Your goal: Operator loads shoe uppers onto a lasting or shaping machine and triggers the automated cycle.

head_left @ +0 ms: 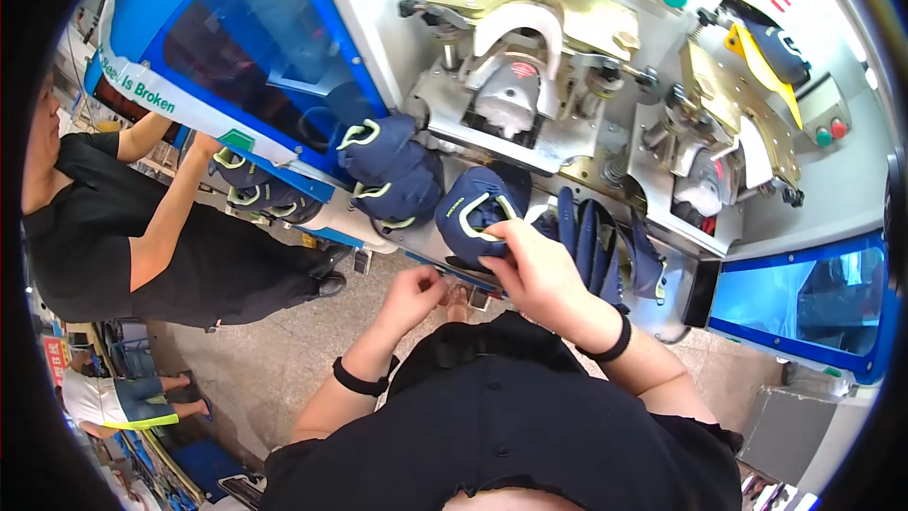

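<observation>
Head view looks down on both hands at the edge of a machine worktop (605, 270). The right hand (534, 270) is closed on the pale-green-trimmed rim of a navy shoe upper (473, 213), pinching its edge. The left hand (411, 293) hangs just below and beside it, fingers curled together, and whether it holds anything cannot be told. Beyond the left hand lie two more navy uppers (388, 170). Past the right hand stands a metal clamp station (515, 85). Further left, another person's arm (175, 199) reaches toward other uppers.
</observation>
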`<state>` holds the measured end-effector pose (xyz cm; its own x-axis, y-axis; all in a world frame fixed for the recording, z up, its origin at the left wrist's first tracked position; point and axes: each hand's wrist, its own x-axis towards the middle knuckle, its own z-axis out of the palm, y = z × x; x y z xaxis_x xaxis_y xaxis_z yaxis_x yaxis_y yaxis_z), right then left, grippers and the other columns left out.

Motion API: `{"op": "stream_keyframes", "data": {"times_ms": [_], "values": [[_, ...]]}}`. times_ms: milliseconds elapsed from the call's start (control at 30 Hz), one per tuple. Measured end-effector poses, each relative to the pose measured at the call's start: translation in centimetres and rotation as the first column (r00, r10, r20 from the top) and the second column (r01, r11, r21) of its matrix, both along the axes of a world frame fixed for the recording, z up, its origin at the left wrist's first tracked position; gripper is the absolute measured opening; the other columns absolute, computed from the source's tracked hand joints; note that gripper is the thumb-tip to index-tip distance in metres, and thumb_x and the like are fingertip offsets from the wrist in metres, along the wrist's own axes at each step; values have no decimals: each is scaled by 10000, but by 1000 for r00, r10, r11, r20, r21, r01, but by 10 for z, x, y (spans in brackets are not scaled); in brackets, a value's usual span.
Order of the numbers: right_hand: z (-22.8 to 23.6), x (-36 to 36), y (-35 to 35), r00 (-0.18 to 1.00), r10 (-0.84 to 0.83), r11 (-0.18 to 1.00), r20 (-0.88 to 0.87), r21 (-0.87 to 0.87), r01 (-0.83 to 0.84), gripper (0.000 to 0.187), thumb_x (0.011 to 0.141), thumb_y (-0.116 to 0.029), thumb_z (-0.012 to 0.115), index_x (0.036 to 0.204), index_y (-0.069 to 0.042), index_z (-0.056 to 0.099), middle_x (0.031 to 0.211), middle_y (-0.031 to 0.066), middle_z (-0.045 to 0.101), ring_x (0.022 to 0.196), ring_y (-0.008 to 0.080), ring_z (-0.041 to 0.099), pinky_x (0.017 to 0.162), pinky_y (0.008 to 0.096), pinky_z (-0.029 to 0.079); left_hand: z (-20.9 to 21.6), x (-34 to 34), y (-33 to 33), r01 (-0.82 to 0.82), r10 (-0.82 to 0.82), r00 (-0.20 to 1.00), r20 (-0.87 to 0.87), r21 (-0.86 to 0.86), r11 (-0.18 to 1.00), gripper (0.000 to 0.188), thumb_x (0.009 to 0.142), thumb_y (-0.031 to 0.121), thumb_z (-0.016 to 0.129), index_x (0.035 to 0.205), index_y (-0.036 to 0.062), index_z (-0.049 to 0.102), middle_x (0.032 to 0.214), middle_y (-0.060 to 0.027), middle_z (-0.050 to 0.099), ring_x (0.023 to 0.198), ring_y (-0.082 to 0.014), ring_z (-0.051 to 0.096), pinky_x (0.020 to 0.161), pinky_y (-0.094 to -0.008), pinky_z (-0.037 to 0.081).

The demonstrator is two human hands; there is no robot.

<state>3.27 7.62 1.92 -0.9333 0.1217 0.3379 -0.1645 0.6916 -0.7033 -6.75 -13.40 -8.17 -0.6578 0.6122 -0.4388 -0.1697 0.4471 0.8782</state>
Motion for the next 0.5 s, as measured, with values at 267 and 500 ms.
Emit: {"op": "stream_keyframes", "data": {"times_ms": [267,500], "values": [[59,-99,-57,946,42,976,-322,216,30,427,802,-114,762,1194,-53,604,874,98,614,648,282,625,556,358,494,13,-41,-20,-319,373,925,-70,389,864,153,917,66,675,795,21,597,686,40,593,639,-9,521,568,-191,403],[30,-200,-87,997,70,856,14,513,-68,361,871,-256,675,1182,-81,619,983,103,589,784,284,668,625,385,540,9,-69,-17,-149,268,928,-259,401,904,147,892,88,693,808,0,609,668,-27,600,604,-51,537,542,-236,413]]}}
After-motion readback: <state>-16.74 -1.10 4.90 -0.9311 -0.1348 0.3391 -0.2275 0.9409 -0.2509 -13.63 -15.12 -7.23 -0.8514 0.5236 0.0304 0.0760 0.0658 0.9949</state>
